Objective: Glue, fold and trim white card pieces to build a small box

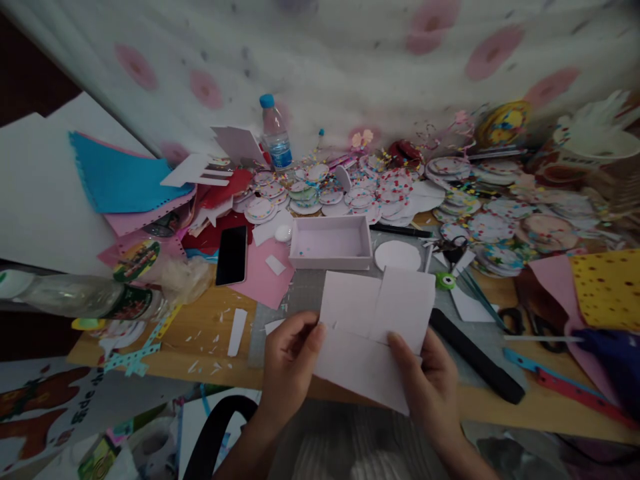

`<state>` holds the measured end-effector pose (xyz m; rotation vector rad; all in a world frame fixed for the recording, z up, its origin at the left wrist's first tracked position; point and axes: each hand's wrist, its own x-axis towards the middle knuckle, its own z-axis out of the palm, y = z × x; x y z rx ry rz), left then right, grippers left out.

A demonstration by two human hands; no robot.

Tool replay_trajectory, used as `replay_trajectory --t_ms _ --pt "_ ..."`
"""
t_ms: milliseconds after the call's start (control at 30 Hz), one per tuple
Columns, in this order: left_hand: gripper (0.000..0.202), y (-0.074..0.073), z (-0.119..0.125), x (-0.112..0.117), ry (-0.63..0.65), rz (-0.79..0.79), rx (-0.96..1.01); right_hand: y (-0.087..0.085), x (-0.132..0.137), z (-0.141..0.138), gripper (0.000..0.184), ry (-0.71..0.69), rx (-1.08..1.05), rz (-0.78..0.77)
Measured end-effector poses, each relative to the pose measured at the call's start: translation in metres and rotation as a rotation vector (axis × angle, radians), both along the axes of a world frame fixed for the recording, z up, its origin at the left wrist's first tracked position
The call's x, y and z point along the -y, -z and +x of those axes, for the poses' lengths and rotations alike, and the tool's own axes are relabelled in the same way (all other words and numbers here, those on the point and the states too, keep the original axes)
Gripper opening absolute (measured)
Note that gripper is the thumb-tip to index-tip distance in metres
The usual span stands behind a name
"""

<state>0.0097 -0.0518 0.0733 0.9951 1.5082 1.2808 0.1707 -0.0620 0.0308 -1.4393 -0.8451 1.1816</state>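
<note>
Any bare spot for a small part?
Small ones only: bare desk wood between the phone and the white paper strip; a narrow patch of grey cutting mat between the pink sheet and the held white card. Crowded: decorated discs behind the white box, and around the lying bottle.

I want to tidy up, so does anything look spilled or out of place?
Yes: small white paper scraps lie scattered on the wooden table, left of the grey mat, beside a longer white strip. They look like stray offcuts.
</note>
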Motion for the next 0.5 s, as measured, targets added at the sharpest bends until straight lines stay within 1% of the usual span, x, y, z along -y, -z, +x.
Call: replay_trajectory --t_ms 67,133,200,300,400,500 --pt "0.015 0.005 -0.002 -0.001 0.020 -0.035 0.050 -0.002 0.000 -0.003 0.032 0.005 -0.040 -0.027" --pt "0.017 0.009 -0.007 -0.005 0.045 -0.094 0.126 -0.005 0.001 -0.005 0.031 -0.006 -0.127 -0.081" --pt "0.019 0.011 -0.014 -0.012 0.074 -0.160 0.182 -0.008 0.003 -0.006 0.029 -0.066 -0.204 -0.146" --pt "0.020 0.007 -0.025 -0.024 0.117 -0.259 0.227 -0.012 0.008 -0.003 0.035 -0.218 -0.266 -0.242" --pt "0.021 -0.001 -0.034 -0.032 0.191 -0.278 0.192 -0.015 0.012 0.000 0.040 -0.356 -0.308 -0.307" --pt "0.024 -0.005 -0.041 -0.033 0.340 -0.228 0.045 -0.018 0.013 0.002 0.044 -0.415 -0.302 -0.294"
